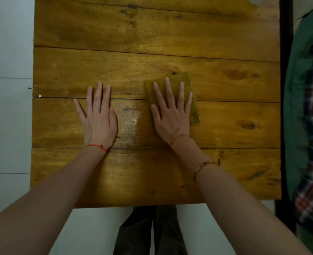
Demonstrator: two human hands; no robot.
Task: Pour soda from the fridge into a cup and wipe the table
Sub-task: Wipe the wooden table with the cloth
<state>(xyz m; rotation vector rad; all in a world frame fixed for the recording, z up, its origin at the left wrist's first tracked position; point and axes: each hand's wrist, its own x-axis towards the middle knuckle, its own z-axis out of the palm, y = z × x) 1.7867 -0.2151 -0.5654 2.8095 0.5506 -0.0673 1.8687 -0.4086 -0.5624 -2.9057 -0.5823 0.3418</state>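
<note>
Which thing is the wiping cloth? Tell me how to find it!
Look at the big wooden table made of planks. Near its middle two hands lie flat, and the cloth is under the right hand. It is a folded, bumpy, yellow-green square; the left hand has only bare wood under it.

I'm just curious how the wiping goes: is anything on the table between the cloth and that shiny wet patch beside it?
Nothing visible. The folded mustard-yellow cloth lies flat under the right hand, and only bare wood separates it from the glossy wet patch on the wooden plank table. The left hand rests flat on the patch's far side.
</note>
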